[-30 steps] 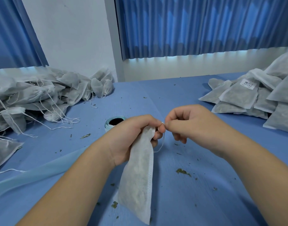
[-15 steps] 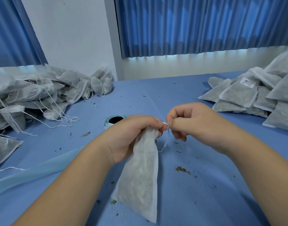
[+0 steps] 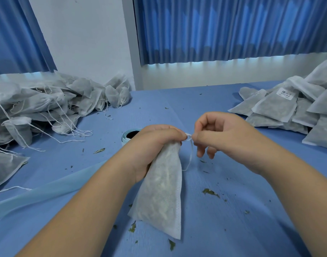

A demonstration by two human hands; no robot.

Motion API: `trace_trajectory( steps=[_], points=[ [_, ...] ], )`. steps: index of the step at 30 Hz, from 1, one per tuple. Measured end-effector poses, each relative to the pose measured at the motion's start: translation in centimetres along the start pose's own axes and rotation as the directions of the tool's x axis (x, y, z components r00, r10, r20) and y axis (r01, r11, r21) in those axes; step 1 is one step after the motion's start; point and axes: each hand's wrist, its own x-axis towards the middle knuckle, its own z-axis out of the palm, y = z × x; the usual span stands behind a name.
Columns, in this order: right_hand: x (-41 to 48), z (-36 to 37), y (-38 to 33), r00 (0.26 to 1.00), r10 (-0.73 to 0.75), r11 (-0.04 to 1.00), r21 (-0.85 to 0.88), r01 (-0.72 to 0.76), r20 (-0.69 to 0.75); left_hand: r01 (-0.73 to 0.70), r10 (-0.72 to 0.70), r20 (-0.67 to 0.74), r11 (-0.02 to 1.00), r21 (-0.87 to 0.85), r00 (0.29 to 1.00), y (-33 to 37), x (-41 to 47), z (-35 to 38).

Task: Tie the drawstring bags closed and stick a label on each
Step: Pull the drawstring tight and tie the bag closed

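A white non-woven drawstring bag (image 3: pixel 161 193) hangs over the middle of the blue table, filled with dried leaves. My left hand (image 3: pixel 153 145) grips its gathered neck. Just to the right, my right hand (image 3: pixel 220 134) pinches the thin white drawstring (image 3: pixel 190 154) close to the neck, and a loop of string dangles below. The label roll (image 3: pixel 130 135) lies partly hidden behind my left hand.
A heap of bags with loose strings (image 3: pixel 47 106) fills the table's left side. Labelled flat bags (image 3: pixel 288 108) are stacked at the right. A pale blue backing strip (image 3: pixel 38 191) runs across the lower left. Leaf crumbs (image 3: pixel 210 191) dot the cloth.
Both hands stayed together at the bag's neck. The right hand worked the string with small finger moves, and the hanging bag swung slightly.
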Motion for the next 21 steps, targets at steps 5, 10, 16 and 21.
trace_trajectory(
  steps=[5,10,16,21],
  points=[
    [0.21,0.57,0.05,0.999,-0.010,1.000,-0.008,0.009,-0.050,-0.011,0.011,-0.022,1.000,-0.008,1.000,0.00,-0.02,0.16],
    [0.11,0.68,0.03,0.997,-0.018,1.000,0.008,0.018,-0.077,-0.006,0.006,-0.034,1.000,-0.003,0.999,0.04,-0.10,0.32],
    [0.25,0.60,0.07,0.995,-0.015,1.000,0.003,0.015,-0.100,-0.002,0.003,-0.051,1.000,0.026,0.999,0.04,-0.13,0.43],
    [0.16,0.84,0.36,0.990,-0.023,0.987,-0.163,0.000,-0.141,-0.023,0.045,-0.122,0.985,0.172,0.991,-0.17,-0.20,0.90]
  ],
)
